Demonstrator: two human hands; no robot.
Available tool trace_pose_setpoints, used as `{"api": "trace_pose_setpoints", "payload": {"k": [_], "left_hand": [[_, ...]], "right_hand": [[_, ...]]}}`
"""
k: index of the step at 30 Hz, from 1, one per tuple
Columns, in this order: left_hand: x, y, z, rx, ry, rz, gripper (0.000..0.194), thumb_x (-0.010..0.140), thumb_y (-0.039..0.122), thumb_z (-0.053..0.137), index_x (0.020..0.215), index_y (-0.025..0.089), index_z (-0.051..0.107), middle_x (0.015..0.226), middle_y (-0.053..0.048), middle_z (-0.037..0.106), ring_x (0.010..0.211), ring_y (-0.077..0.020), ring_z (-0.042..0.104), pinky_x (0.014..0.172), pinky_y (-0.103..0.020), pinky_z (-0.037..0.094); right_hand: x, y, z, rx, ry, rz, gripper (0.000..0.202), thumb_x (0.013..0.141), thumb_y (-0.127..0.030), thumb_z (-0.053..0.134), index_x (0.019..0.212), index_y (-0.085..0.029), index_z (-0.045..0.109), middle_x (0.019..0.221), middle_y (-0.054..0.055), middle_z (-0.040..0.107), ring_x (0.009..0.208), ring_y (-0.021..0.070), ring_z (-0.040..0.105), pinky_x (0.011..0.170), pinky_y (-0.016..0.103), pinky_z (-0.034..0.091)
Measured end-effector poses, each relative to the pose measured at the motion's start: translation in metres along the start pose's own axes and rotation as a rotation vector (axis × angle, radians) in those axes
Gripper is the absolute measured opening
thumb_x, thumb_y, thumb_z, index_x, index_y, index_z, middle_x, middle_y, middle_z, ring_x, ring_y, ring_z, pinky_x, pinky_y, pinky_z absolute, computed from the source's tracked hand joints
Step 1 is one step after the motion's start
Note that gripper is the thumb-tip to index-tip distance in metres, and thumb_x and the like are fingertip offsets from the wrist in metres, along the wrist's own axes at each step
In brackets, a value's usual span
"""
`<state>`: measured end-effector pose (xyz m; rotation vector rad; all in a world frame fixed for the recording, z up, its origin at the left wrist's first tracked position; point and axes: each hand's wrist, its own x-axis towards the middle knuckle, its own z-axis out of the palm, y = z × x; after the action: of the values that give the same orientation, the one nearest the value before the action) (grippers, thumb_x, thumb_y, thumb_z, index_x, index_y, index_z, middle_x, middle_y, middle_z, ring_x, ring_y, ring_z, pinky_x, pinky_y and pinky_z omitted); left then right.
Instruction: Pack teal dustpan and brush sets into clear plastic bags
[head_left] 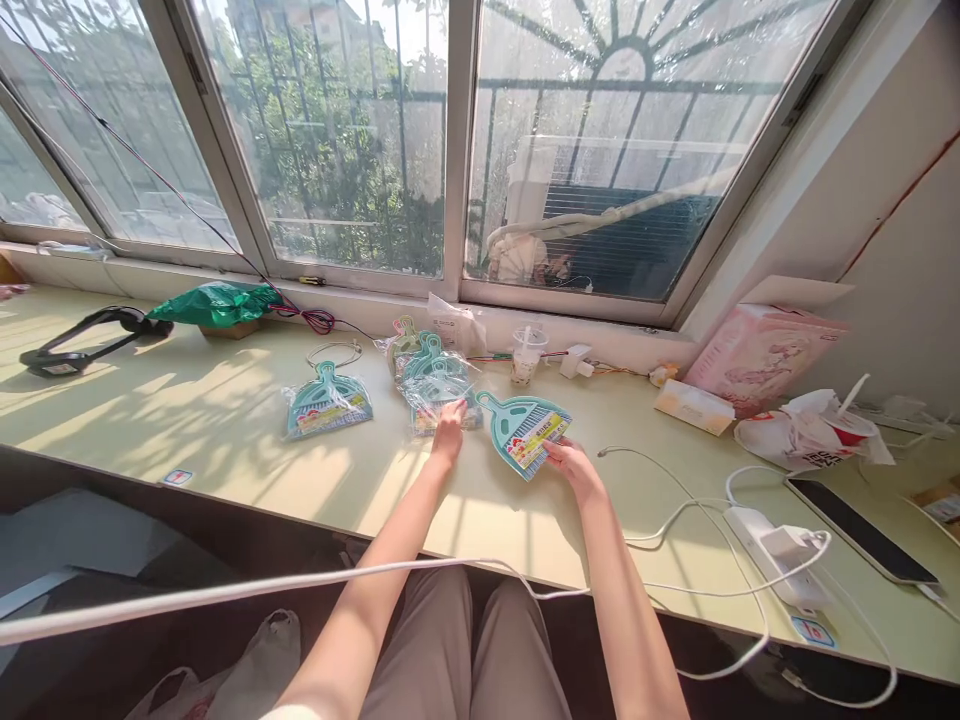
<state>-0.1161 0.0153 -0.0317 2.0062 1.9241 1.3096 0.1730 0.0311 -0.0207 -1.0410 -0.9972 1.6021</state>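
Observation:
A mint-green mini dustpan and brush set (529,432) with a yellow printed label is in my right hand (574,462), whose fingers grip its lower right edge. The set is tilted just above the table, and no plastic wrap shows on it. My left hand (448,432) is closed on a crinkled clear plastic bag (435,388) that lies over a pile of similar dustpan sets (430,347). Its fingertips are partly hidden in the glare. Farther left, one dustpan set (327,402) lies by itself in clear wrap.
A white cable crosses in front of my forearms to a power strip (776,555) near a phone (859,528). Along the window stand a plastic cup (528,355), a pink box (761,355) and a green bag (217,303). A black headband-like device (90,340) lies far left.

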Motion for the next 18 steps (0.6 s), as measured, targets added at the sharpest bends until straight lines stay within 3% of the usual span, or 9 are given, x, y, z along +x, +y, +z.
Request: {"api": "trace_pose_setpoints", "payload": {"k": [5, 9, 15, 18], "left_hand": [[-0.001, 0.003, 0.007, -0.036, -0.034, 0.14, 0.079, 0.074, -0.014, 0.031, 0.142, 0.014, 0.059, 0.148, -0.015, 0.058, 0.144, -0.0239, 0.048, 0.122, -0.049, 0.04], [-0.005, 0.012, 0.006, -0.046, -0.073, 0.209, 0.086, 0.072, -0.015, 0.029, 0.147, 0.019, 0.055, 0.155, -0.012, 0.052, 0.149, -0.023, 0.043, 0.125, -0.05, 0.035], [-0.014, 0.023, 0.0, -0.032, -0.1, 0.262, 0.091, 0.072, -0.015, 0.026, 0.152, 0.021, 0.05, 0.165, -0.01, 0.037, 0.152, -0.0263, 0.036, 0.125, -0.05, 0.035], [-0.015, 0.025, -0.002, -0.041, -0.11, 0.279, 0.088, 0.073, -0.013, 0.028, 0.151, 0.022, 0.05, 0.164, -0.012, 0.038, 0.153, -0.0277, 0.035, 0.124, -0.052, 0.036]], "right_hand": [[-0.007, -0.002, 0.014, -0.011, 0.018, -0.026, 0.038, 0.056, -0.029, 0.093, 0.087, -0.016, 0.074, 0.092, 0.01, 0.081, 0.097, 0.032, 0.077, 0.093, 0.043, 0.062], [-0.011, -0.005, 0.018, -0.044, -0.081, -0.056, 0.045, 0.057, -0.038, 0.094, 0.093, -0.018, 0.076, 0.099, 0.01, 0.081, 0.102, 0.0325, 0.076, 0.096, 0.044, 0.061], [-0.014, -0.012, 0.014, -0.055, -0.097, -0.064, 0.049, 0.054, -0.041, 0.096, 0.091, -0.016, 0.076, 0.1, 0.013, 0.08, 0.102, 0.0357, 0.075, 0.098, 0.051, 0.059], [-0.013, -0.013, 0.013, -0.051, -0.04, -0.069, 0.046, 0.053, -0.037, 0.096, 0.088, -0.016, 0.076, 0.095, 0.012, 0.081, 0.1, 0.0349, 0.076, 0.097, 0.049, 0.059]]}}
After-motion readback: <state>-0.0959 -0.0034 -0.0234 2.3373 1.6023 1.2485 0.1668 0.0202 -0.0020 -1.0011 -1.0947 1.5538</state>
